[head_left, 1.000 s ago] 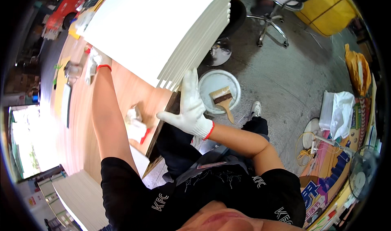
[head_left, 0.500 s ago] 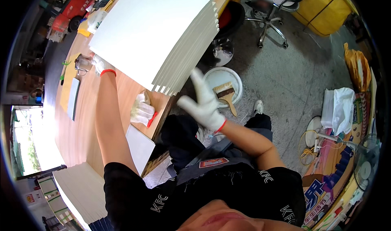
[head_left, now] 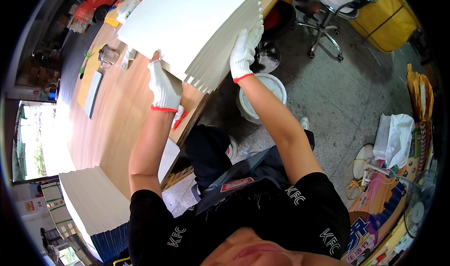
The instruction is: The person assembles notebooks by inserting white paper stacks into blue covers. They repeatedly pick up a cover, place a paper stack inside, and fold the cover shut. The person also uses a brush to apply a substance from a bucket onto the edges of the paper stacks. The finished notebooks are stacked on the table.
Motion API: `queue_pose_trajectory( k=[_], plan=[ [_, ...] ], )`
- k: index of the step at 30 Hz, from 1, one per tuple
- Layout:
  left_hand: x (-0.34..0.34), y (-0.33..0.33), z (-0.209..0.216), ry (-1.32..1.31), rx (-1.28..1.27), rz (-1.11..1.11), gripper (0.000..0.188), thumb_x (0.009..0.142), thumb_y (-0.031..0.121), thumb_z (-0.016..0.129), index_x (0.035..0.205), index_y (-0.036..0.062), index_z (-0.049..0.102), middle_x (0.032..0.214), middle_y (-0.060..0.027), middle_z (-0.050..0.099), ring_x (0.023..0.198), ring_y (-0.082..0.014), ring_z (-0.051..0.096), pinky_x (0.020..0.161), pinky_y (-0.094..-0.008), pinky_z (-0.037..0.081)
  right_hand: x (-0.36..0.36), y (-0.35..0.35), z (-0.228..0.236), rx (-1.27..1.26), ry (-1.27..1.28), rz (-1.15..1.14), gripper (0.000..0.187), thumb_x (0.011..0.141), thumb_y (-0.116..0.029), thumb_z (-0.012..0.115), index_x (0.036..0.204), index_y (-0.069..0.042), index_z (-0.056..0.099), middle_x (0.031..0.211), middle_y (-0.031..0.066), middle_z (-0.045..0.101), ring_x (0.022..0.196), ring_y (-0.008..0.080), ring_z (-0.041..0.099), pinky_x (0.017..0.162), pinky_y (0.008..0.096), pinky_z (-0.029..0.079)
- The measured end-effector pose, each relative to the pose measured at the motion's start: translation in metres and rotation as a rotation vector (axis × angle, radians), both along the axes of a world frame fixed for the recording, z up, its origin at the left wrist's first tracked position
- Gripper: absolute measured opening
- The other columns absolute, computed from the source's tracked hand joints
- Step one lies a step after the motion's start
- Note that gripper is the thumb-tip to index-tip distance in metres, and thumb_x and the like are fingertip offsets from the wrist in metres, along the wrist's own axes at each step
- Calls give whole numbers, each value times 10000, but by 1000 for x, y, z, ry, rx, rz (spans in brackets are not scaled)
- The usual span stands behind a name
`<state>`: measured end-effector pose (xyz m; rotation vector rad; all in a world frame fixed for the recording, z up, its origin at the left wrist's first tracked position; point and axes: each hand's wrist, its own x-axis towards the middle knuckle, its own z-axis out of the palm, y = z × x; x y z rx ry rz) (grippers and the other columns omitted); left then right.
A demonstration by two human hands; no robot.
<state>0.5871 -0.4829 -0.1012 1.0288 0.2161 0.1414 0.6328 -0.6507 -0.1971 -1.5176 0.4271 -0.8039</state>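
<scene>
A thick stack of large white sheets [head_left: 187,22] lies on the wooden table, its right side fanned into steps. My left hand [head_left: 164,89], in a white knit glove with a red cuff, is at the stack's near edge. Its bare thumb tip points up along the paper, while the other fingers are hidden. My right hand [head_left: 243,52], gloved the same way, lies along the stepped right side with fingers stretched out. A spare white glove [head_left: 179,112] with red trim is partly hidden behind my left wrist.
On the table [head_left: 117,130] are a glass mug [head_left: 108,55] and a grey-blue strip [head_left: 93,95]. A second stack of boards [head_left: 96,198] stands at the near left. On the floor are a white bucket [head_left: 276,83] and a wheeled chair [head_left: 323,29], with someone seated.
My left hand has moved from near the mug to the stack's near edge. My right hand has swung up from over the bucket onto the stack's stepped side. The view has shifted slightly.
</scene>
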Motion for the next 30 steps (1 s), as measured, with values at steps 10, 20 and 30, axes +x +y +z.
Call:
queue_pose_trajectory(
  k=[10, 20, 30],
  plan=[
    [-61, -21, -20, -26, 128, 294, 665, 937, 457, 575, 1436, 68, 370, 1423, -106, 473, 1322, -273, 435, 1082, -454, 372, -64, -88, -47, -195, 104, 532, 710, 951, -507, 495, 1483, -57, 360, 1485, 202, 428, 1381, 336, 400, 1132, 371, 286],
    [-155, -76, -424, 723, 23, -445, 423, 958, 221, 550, 1349, 166, 399, 1168, -101, 592, 745, -184, 626, 591, -334, 489, -229, -86, -253, -772, 1237, 693, 745, 903, -401, 572, 1535, -247, 209, 1236, 256, 579, 1022, 413, 642, 870, 476, 510],
    [-99, -98, -429, 925, 950, -554, 828, 830, 524, 613, 1473, 117, 287, 1365, -266, 527, 1228, -428, 538, 992, -465, 433, -155, -154, -165, -375, 917, 773, 380, 947, -311, 522, 1302, -184, 571, 1037, 201, 684, 992, 375, 666, 809, 483, 525]
  ],
)
